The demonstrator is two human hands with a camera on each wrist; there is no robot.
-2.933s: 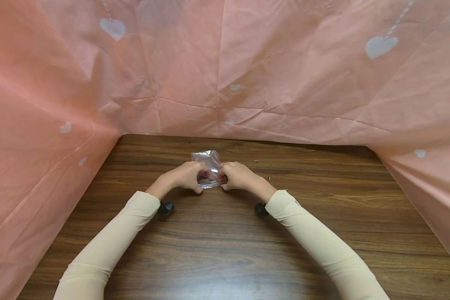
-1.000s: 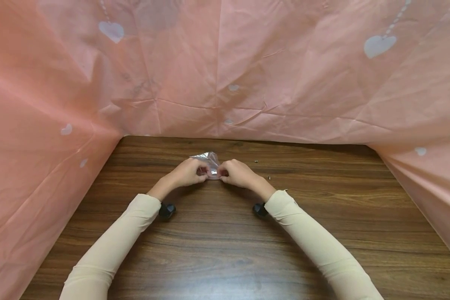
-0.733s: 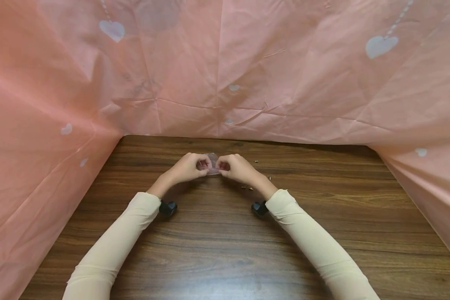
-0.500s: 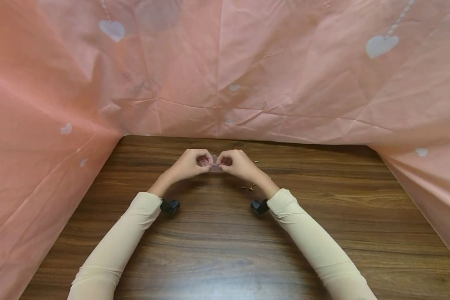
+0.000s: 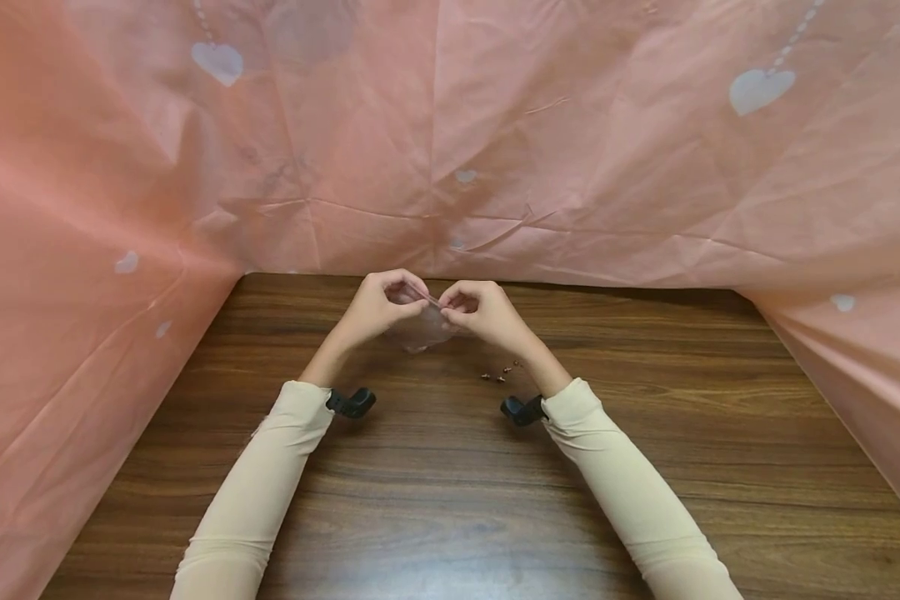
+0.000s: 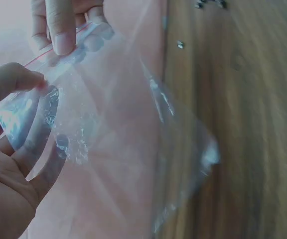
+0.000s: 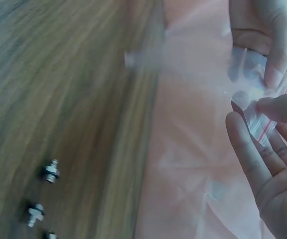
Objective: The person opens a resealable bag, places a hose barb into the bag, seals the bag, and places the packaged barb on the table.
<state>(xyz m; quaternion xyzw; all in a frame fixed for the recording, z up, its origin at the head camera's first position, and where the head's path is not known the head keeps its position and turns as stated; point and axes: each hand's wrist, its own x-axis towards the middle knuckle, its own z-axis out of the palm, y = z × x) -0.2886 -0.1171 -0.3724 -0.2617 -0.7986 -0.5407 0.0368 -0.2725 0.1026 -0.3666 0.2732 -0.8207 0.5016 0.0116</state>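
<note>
A clear zip-lock bag (image 5: 420,333) with a red seal line hangs by its top edge between both hands, its body sagging over the table. My left hand (image 5: 381,304) pinches the left part of that edge between thumb and fingers. On the other side, the right hand (image 5: 489,310) pinches the same edge close by. In the left wrist view, the bag (image 6: 118,119) looks flat and see-through, with fingers showing through the film. No contents can be made out in it. Several small metal fittings (image 7: 51,171) lie on the table beneath the right forearm.
The brown wood-grain table (image 5: 450,483) spreads out below the hands. A pink cloth (image 5: 585,167) with white hearts walls off the back and both sides. Black wrist cameras (image 5: 352,403) sit at both cuffs, just above the table in view.
Both hands have moved away towards the back cloth. The bag, which lay beyond the fingers, now hangs on the near side below them. More metal fittings have come into view by the right forearm.
</note>
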